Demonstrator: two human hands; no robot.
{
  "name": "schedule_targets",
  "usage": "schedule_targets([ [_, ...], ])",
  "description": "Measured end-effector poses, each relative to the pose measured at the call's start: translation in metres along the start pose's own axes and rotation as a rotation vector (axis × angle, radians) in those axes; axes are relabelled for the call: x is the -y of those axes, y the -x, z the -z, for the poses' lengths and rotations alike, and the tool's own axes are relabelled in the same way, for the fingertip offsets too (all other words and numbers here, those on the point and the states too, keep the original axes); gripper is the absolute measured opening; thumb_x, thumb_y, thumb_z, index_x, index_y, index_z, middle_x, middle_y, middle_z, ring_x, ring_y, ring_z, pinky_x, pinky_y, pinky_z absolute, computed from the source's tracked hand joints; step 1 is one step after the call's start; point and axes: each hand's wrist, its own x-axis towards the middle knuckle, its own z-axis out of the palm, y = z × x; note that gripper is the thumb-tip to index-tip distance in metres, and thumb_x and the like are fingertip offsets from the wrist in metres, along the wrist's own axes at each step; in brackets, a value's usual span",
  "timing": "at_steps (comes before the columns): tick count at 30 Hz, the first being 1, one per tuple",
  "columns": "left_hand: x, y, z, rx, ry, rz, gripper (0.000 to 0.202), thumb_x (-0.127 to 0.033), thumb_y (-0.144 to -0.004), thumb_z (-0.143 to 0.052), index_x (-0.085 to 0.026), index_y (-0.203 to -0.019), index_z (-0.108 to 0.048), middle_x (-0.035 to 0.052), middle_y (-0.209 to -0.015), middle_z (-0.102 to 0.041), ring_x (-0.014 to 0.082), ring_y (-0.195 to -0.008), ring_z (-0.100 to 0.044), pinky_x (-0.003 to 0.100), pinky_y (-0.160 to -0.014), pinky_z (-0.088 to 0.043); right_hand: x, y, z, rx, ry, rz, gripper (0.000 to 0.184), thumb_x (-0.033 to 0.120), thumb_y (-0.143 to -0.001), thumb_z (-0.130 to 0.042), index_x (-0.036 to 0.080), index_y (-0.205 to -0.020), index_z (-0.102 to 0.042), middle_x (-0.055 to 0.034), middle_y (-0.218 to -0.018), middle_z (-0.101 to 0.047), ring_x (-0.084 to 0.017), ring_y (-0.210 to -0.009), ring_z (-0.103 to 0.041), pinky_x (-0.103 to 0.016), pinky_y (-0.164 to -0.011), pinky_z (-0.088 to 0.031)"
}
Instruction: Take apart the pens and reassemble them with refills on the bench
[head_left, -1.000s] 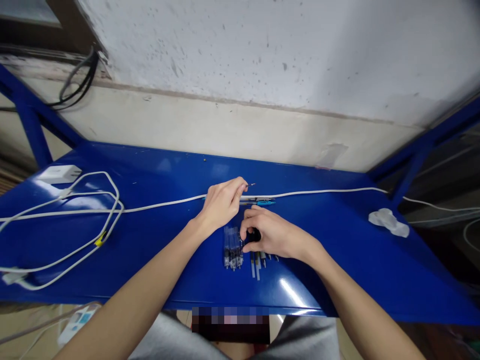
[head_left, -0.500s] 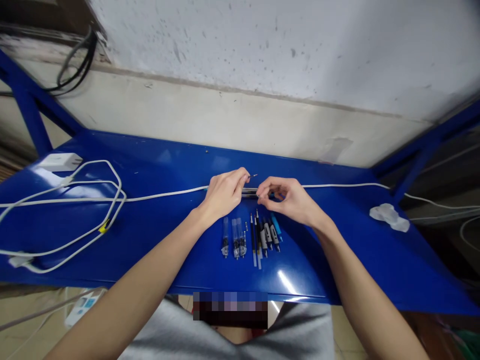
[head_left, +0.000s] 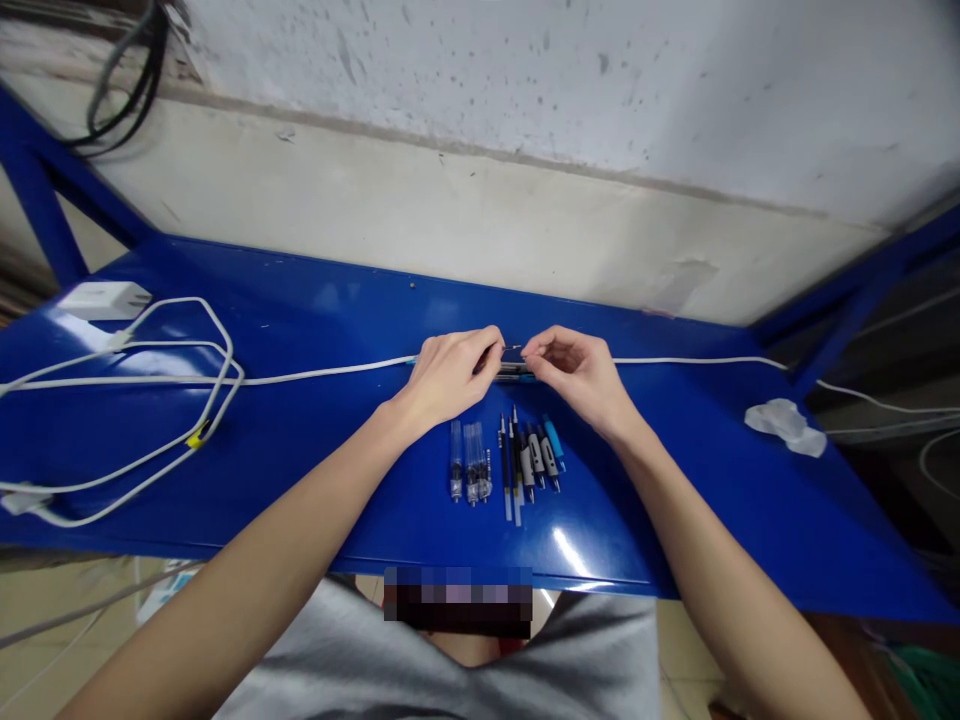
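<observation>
My left hand (head_left: 457, 372) is closed around a pen refill (head_left: 512, 347), whose thin tip pokes out to the right; the rest is hidden in the fist. Facing it, my right hand (head_left: 576, 372) has thumb and forefinger pinched at that tip, and I cannot make out what is between them. Beneath both hands some pens (head_left: 514, 373) lie crosswise, partly covered. Closer to me are clear pen barrels (head_left: 472, 460), dark refills (head_left: 507, 460) with pale ends, grey-and-black pen parts (head_left: 537, 458) with clips, and a light blue pen part (head_left: 553, 438).
A white cable (head_left: 322, 373) runs across the blue table (head_left: 337, 490) and loops at the left near a white adapter (head_left: 105, 300). Crumpled clear plastic (head_left: 786, 427) lies at the right. A wall (head_left: 480, 220) stands behind, with blue frame bars at both sides.
My right hand has come level with the refill tip and its fingers have closed into a pinch there. The left hand keeps its hold. The view has tilted slightly.
</observation>
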Motion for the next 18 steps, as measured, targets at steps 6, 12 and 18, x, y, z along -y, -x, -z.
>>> schedule_targets([
  [6,-0.0002,0.0,-0.0022,0.015,-0.009,-0.001,0.022,-0.024,-0.101,-0.045,-0.02,-0.089,-0.063,-0.0007,-0.075,-0.065,0.0134,-0.064,-0.053,0.028,-0.06,-0.028,-0.0007,0.0,-0.0014,-0.053,-0.025,0.02,0.012,0.029,-0.087,-0.072,0.018,-0.091,-0.07,-0.0009,-0.084,-0.066,-0.013,-0.074,-0.06,-0.027,-0.068,-0.048],
  [12,-0.0005,-0.0007,-0.0012,0.019,-0.011,0.0,0.02,-0.023,-0.1,-0.046,-0.02,-0.089,-0.062,-0.0013,-0.075,-0.065,0.0132,-0.064,-0.052,0.028,-0.06,-0.027,-0.0028,-0.0005,-0.0018,-0.047,-0.038,0.033,0.012,0.03,-0.087,-0.072,0.018,-0.089,-0.07,-0.0011,-0.082,-0.067,-0.013,-0.074,-0.06,-0.027,-0.068,-0.047],
  [18,-0.0004,-0.0003,-0.001,0.042,-0.001,-0.035,0.024,-0.025,-0.104,-0.041,-0.02,-0.09,-0.06,-0.0003,-0.079,-0.066,0.0138,-0.067,-0.055,0.028,-0.062,-0.029,-0.0041,-0.0004,-0.0034,-0.084,-0.054,0.035,0.012,0.029,-0.087,-0.073,0.018,-0.089,-0.07,-0.0008,-0.08,-0.066,-0.013,-0.073,-0.059,-0.028,-0.068,-0.047],
])
